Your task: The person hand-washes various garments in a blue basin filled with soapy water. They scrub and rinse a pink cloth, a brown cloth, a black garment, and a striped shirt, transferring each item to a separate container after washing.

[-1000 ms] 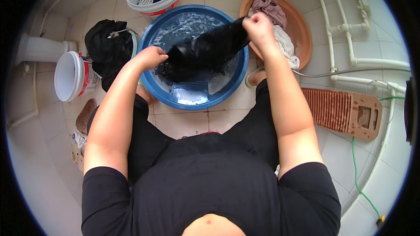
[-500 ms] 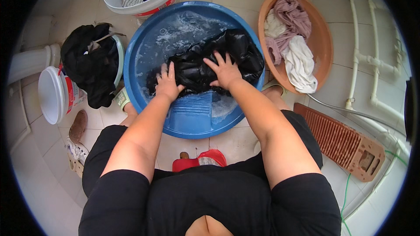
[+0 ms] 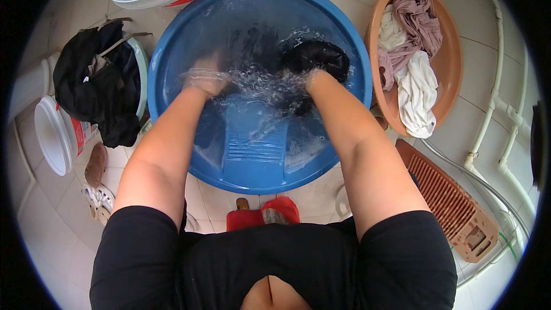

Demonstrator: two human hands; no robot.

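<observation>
Blk cloth (image 3: 317, 59) bulges up in blue tub (image 3: 156, 80), just past R hand (image 3: 313, 81).

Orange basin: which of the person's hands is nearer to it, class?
Right. The right hand is in the right half of the blue tub, left of the orange basin; the left hand is in the tub's left half, farther away.
</observation>
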